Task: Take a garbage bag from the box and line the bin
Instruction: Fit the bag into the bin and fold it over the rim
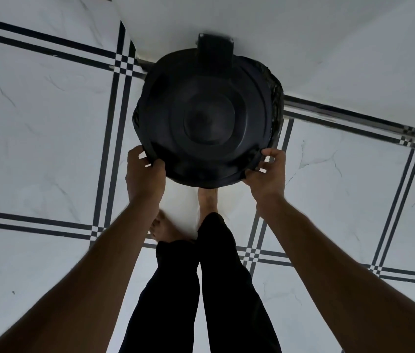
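Bin against white wall

The bin stands on the floor; left hand at its seven o'clock, right hand at five, feet at six.

One wide-angle view, worn on the head, looks almost straight down past both outstretched arms onto the round black bin and the tiled floor. The bin sits close, filling the upper middle. Straight tile lines bend toward the edges.
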### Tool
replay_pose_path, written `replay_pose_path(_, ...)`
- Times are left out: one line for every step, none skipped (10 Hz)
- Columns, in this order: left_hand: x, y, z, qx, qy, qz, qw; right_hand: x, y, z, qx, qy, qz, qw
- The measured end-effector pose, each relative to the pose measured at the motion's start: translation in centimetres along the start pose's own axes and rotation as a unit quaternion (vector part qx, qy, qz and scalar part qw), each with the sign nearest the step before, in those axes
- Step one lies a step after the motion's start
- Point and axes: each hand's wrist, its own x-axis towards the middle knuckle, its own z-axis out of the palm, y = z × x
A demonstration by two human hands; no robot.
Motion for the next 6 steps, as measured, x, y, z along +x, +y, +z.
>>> replay_pose_path(0.1, 0.0, 0.1, -0.013, -0.002, 0.003, 1.000, 0.3, -0.1, -0.4, -0.002, -0.020, 0.001, 1.000)
replay_pose_path(0.2, -0.1, 0.0, -0.015, -0.017, 0.013, 1.000, 0.8, 0.1, -0.8, -0.013, -0.042, 0.001, 0.999)
replay_pose_path(0.2, -0.3, -0.2, 0.018, -0.034, 0.027, 0.999, 1.0, 0.1, -0.9, -0.068, -0.036, -0.020, 0.997)
replay_pose_path(-0.5, 0.1, -0.8, 0.065, -0.002, 0.043, 0.997, 0.6, -1.0, -0.8, -0.165, 0.021, -0.054, 0.985)
replay_pose_path(-3.0, 1.8, -2.6, 0.102, 0.030, 0.107, 0.989, -1.5, -3.0, -1.2, -0.160, 0.016, -0.082, 0.984)
replay_pose_path(-7.5, 6.1, -5.6, 0.149, 0.038, 0.213, 0.965, -6.0, -8.6, -2.7, -0.186, -0.014, -0.165, 0.968)
